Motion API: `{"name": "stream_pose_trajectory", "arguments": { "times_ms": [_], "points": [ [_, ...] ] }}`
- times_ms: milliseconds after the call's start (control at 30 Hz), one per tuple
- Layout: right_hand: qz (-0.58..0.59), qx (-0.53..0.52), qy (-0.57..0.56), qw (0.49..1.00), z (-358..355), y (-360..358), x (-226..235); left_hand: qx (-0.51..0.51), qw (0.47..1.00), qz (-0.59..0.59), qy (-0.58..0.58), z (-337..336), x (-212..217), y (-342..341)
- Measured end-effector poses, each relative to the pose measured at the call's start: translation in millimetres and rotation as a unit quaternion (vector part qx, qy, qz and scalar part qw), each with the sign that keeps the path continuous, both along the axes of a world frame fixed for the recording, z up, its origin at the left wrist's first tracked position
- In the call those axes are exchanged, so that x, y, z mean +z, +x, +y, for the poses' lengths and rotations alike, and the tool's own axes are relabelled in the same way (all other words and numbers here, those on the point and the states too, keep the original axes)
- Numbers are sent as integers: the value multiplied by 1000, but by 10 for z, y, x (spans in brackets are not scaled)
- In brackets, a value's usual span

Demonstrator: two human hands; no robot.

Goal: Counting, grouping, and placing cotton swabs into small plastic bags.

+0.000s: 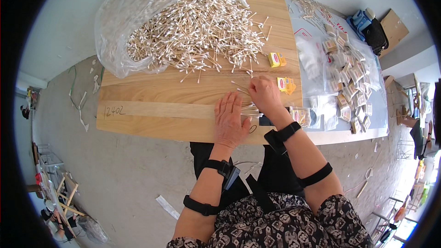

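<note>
A wooden table point(161, 91) bears a heap of cotton swabs point(197, 32) on its far side. Nearer, the left hand point(228, 120) lies flat, fingers extended; the right hand point(266, 94) is curled beside it, grip unclear. Loose swabs point(248, 109) lie between them.

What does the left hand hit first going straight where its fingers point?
Probably the loose cotton swab lying just ahead of the left hand, then the near edge of the swab pile. Depth is unclear from one view; it might pass above.

Black handwritten digits point(114, 111) on wooden table point(174, 93); red print point(340, 28) on grey surface point(375, 112).
</note>
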State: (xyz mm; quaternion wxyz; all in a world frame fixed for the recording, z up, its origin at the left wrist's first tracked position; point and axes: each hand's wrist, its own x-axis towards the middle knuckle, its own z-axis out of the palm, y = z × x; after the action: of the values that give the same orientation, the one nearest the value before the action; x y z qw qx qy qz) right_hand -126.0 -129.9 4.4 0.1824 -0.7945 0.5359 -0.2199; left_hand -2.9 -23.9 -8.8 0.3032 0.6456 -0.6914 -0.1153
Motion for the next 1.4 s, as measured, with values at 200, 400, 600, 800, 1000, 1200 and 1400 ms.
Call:
{"name": "stream_pose_trajectory", "arguments": {
  "times_ms": [200,400,600,800,1000,1200,1400],
  "points": [
    [-26,21,75,997,31,-162,60,3,999,-53,-8,2,5,-22],
    [-18,-80,26,996,-70,-139,61,-11,998,-66,-2,-23,2,-36],
    [-20,0,81,997,45,-123,76,-10,999,-45,3,-8,-14,-12],
    [-115,0,50,992,-179,-20,22,-12,994,-103,13,-27,19,-46],
    [-65,-19,-66,996,-405,103,-87,-12,992,-119,38,-39,12,-90],
    [-59,-15,-41,997,-239,39,36,-10,995,-89,40,-16,14,-53],
    [-51,-55,-35,997,-288,58,5,-11,996,-85,28,-27,24,-63]
  ]
}}
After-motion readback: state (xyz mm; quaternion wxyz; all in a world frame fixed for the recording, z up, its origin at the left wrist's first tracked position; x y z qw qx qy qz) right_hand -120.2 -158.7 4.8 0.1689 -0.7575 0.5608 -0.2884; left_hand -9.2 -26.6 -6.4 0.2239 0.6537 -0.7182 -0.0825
